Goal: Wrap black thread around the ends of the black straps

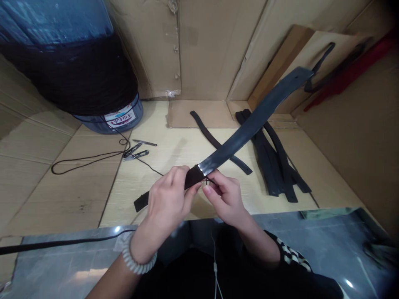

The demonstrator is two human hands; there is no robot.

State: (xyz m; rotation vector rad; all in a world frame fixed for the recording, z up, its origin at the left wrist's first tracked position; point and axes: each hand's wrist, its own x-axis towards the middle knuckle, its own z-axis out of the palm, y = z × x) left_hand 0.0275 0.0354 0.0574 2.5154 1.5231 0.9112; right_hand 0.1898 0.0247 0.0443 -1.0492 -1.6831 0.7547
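A long black strap (pixel 249 124) runs from the middle of the table up toward the far right. My left hand (pixel 168 199) is closed round its lower part, near the spot where the strap turns glossy. My right hand (pixel 226 195) pinches a thin black thread (pixel 211 181) right beside the strap, just under that same spot. The strap's near end (pixel 141 202) sticks out to the left of my left hand, low over the tabletop.
A pile of black straps (pixel 274 166) lies on the right of the wooden table (pixel 174 145), with one loose strap (pixel 215 141) beside it. Thread snips (pixel 135 153) and a black cord (pixel 87 160) lie at the left. A large spool of black thread (pixel 81 74) stands at the back left. Cardboard walls (pixel 212 45) surround the table.
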